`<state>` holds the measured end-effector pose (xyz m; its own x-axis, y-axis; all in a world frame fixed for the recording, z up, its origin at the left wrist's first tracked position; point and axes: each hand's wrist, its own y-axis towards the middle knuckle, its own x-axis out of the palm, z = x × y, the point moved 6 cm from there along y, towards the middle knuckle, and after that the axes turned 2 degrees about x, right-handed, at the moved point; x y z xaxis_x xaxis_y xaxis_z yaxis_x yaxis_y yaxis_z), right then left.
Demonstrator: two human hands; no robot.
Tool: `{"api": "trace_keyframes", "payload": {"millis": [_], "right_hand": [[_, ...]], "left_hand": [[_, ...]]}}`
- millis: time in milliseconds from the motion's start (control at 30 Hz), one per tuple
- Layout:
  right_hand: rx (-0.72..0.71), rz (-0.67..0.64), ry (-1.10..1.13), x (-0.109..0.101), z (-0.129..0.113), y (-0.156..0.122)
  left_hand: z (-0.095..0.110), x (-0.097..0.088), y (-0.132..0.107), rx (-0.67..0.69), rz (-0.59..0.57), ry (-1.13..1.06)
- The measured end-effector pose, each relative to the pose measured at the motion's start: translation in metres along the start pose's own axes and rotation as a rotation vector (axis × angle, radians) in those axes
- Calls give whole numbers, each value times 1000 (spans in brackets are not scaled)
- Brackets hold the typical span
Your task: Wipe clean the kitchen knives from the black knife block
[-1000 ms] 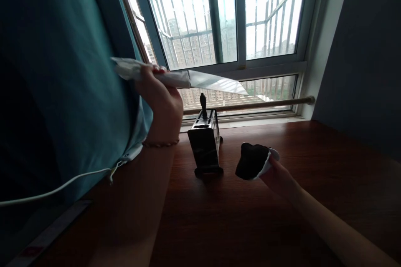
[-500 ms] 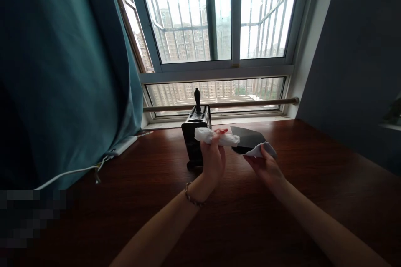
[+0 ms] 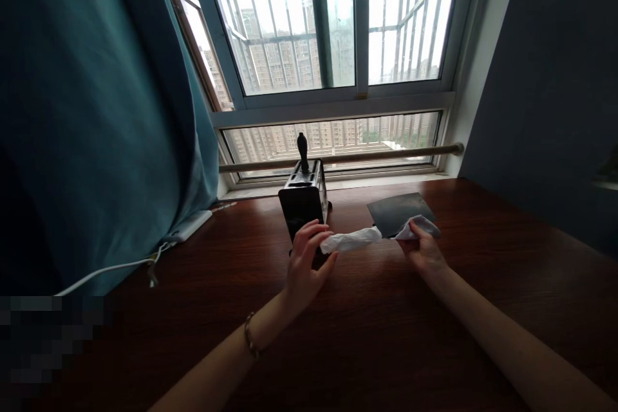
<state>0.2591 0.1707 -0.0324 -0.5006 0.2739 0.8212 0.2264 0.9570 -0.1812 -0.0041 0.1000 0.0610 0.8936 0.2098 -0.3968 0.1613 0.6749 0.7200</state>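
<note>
A cleaver with a broad dark blade (image 3: 400,209) is held over the table, its handle (image 3: 352,240) wrapped in white, crinkled plastic or paper. My right hand (image 3: 425,254) pinches a pale grey cloth (image 3: 422,226) against the lower edge of the blade. At the free end of the wrapped handle is my left hand (image 3: 306,264), its thumb and fingers spread; whether the fingertips touch the wrapping I cannot tell. Just behind that hand a black knife block (image 3: 299,206) stands upright, with one black knife handle (image 3: 302,151) rising from its top.
Under everything is a dark reddish-brown wooden table (image 3: 347,341). A white power strip (image 3: 190,225) with a white cable (image 3: 106,277) lies along its left side, by a teal curtain (image 3: 120,109). A metal rail (image 3: 386,158) crosses the window behind the table.
The cleaver and my right hand have moved right and slightly down. My left hand has loosened from the middle of the wrapped handle and shifted left and down, fingers apart.
</note>
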Motion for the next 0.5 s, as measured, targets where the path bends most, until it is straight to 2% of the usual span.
{"api": "trace_keyframes", "payload": {"millis": [100, 167, 267, 333, 500], "right_hand": [[21, 33, 44, -1, 5, -3], [31, 50, 61, -1, 7, -6], [36, 64, 88, 0, 6, -8], [40, 66, 104, 1, 6, -8], [51, 93, 92, -3, 7, -5]], "left_hand": [[15, 16, 10, 208, -290, 216], [19, 31, 14, 254, -386, 300], [16, 47, 19, 230, -426, 412], [10, 52, 23, 176, -416, 437], [-2, 54, 29, 1, -432, 209]]}}
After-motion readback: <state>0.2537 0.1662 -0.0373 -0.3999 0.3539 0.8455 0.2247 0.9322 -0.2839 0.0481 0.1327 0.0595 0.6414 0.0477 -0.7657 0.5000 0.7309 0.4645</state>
